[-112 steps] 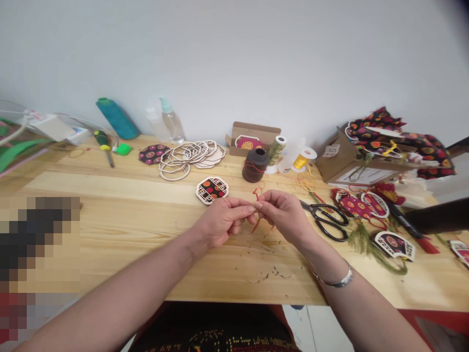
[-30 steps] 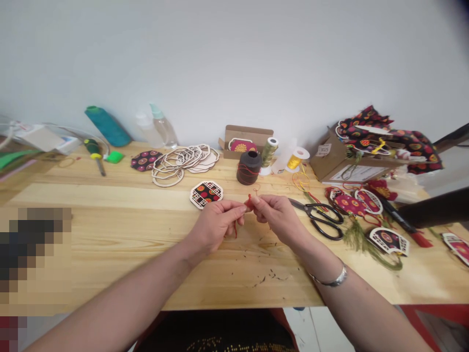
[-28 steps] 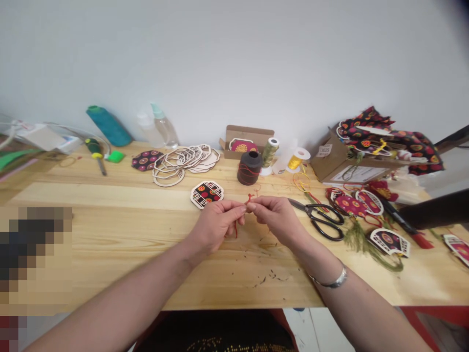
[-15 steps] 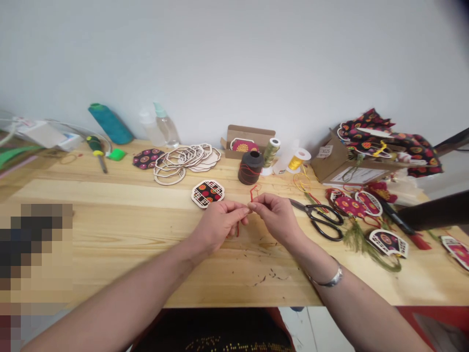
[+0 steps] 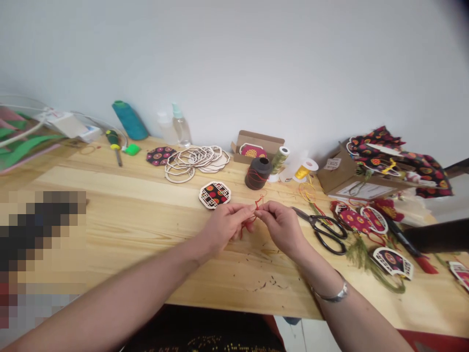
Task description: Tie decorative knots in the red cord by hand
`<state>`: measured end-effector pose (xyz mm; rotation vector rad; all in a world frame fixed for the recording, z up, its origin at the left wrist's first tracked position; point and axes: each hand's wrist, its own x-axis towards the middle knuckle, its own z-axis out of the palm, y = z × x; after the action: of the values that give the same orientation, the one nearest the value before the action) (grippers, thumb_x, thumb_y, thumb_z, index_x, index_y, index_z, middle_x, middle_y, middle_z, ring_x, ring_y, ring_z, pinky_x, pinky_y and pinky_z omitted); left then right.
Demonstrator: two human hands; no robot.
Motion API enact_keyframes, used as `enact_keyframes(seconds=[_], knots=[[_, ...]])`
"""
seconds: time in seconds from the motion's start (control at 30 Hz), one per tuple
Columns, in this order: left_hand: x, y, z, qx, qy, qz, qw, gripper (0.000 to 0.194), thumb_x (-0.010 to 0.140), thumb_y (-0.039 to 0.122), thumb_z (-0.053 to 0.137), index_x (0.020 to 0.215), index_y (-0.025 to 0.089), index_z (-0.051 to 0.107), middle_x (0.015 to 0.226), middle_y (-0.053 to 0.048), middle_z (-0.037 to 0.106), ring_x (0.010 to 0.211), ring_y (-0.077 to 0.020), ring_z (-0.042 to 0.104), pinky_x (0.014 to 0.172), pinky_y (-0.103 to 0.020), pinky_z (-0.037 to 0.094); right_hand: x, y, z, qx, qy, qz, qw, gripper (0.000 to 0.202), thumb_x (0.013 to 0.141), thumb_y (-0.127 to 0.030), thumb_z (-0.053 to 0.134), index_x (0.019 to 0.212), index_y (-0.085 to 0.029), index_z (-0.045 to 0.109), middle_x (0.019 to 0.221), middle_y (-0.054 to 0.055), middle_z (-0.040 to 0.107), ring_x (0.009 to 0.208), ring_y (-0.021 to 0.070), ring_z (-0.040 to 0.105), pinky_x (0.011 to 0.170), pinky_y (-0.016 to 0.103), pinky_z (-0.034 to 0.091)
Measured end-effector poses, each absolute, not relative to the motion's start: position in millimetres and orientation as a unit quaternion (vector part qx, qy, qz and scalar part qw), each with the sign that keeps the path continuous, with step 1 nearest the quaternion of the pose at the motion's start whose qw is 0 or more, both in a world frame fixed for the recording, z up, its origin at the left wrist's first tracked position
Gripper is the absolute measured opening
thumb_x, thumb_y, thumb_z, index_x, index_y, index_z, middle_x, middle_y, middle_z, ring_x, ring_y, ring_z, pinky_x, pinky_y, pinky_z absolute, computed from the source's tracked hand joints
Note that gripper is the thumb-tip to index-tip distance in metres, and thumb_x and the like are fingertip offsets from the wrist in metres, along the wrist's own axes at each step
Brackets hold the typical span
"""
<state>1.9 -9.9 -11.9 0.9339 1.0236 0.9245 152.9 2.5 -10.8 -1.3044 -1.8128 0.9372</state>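
Observation:
Over the middle of the table, my left hand (image 5: 231, 224) pinches a thin red cord (image 5: 258, 203) between thumb and fingers. My right hand (image 5: 279, 222) is closed on the same cord, its fingertips almost meeting the left ones. A short end of cord sticks up above the fingertips, and another bit hangs under my left hand. Just beyond my left hand lies an octagonal ornament (image 5: 215, 195) with dark flowered cloth and a pale cut-out frame. To the right of my right hand rest black-handled scissors (image 5: 328, 232), blades slightly apart.
Behind my hands stand a dark thread cone (image 5: 258, 173), a green spool (image 5: 280, 159) and a yellow spool (image 5: 303, 171). Pale wooden frames (image 5: 198, 159) lie piled back left. A cardboard box (image 5: 337, 171) of cloth stands right, near finished ornaments (image 5: 353, 217). A screwdriver (image 5: 115, 146) lies far left.
The view has shifted, so the table things sit a little further right and most of them lower. Both hands still pinch the red cord, the fingertips slightly rearranged around it.

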Motion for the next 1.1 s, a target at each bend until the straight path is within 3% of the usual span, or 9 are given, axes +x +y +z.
enact_keyframes(seconds=[0.1,0.27,0.6,0.73,0.87,1.03,1.1], knots=[[1.9,-9.8,-14.5,0.425,0.475,0.438,0.634,0.032,0.075,0.04,0.063,0.095,0.016,0.068,0.056,0.0,0.06,0.046,-0.0087,0.051,0.036,-0.017,0.032,152.3,0.8,-12.5,-0.499,-0.713,0.36,0.336,0.018,0.081,-0.023,0.054,0.066,-0.019,0.063,0.068,0.002,0.066,0.063,0.0143,0.057,0.063,0.025,0.042],[2.1,-11.6,-14.3,0.462,0.51,0.46,0.561,0.021,0.075,0.035,0.063,0.079,0.015,0.066,0.064,-0.002,0.066,0.059,-0.0137,0.06,0.048,-0.021,0.043,151.1,1.1,-15.0,-0.497,-0.725,0.354,0.318,0.016,0.081,-0.022,0.055,0.068,-0.019,0.064,0.069,0.002,0.066,0.063,0.0135,0.056,0.061,0.025,0.041],[2.7,-15.6,-21.0,0.544,0.498,0.445,0.507,0.02,0.086,0.038,0.045,0.078,0.02,0.049,0.051,0.004,0.058,0.045,-0.012,0.053,0.052,-0.023,0.042,149.5,1.0,-12.8,-0.481,-0.735,0.37,0.304,0.018,0.081,-0.022,0.054,0.066,-0.019,0.063,0.067,0.001,0.065,0.062,0.0129,0.055,0.062,0.025,0.041],[-0.3,-9.8,-20.3,0.534,0.499,0.429,0.531,0.023,0.086,0.04,0.047,0.082,0.018,0.052,0.056,0.0,0.063,0.05,-0.012,0.054,0.047,-0.021,0.037,149.6,3.4,-14.1,-0.501,-0.701,0.388,0.327,0.017,0.079,-0.021,0.056,0.063,-0.018,0.062,0.063,0.0,0.063,0.059,0.0126,0.053,0.059,0.024,0.04],[-0.9,-7.3,-12.4,0.51,0.498,0.396,0.579,0.026,0.083,0.039,0.051,0.088,0.016,0.06,0.073,-0.004,0.069,0.041,-0.0057,0.041,0.04,-0.02,0.026,151.7,8.0,-14.5,-0.527,-0.654,0.404,0.362,0.015,0.076,-0.024,0.058,0.063,-0.017,0.061,0.061,0.0,0.062,0.057,0.0121,0.051,0.056,0.024,0.038],[0.8,-9.7,-2.7,0.487,0.545,0.381,0.566,0.015,0.073,0.029,0.063,0.076,0.014,0.066,0.072,-0.003,0.068,0.041,-0.0044,0.04,0.039,-0.02,0.025,156.5,13.7,-16.3,-0.546,-0.617,0.404,0.398,0.018,0.074,-0.031,0.059,0.062,-0.017,0.06,0.057,-0.001,0.057,0.054,0.0113,0.046,0.054,0.024,0.035],[0.7,-10.3,-2.2,0.478,0.536,0.405,0.565,0.014,0.072,0.029,0.063,0.071,0.014,0.065,0.086,-0.005,0.07,0.043,-0.0036,0.042,0.039,-0.02,0.026,157.5,15.1,-17.8,-0.552,-0.613,0.397,0.401,0.019,0.073,-0.033,0.06,0.062,-0.017,0.06,0.055,-0.001,0.056,0.053,0.0111,0.044,0.053,0.024,0.035]])
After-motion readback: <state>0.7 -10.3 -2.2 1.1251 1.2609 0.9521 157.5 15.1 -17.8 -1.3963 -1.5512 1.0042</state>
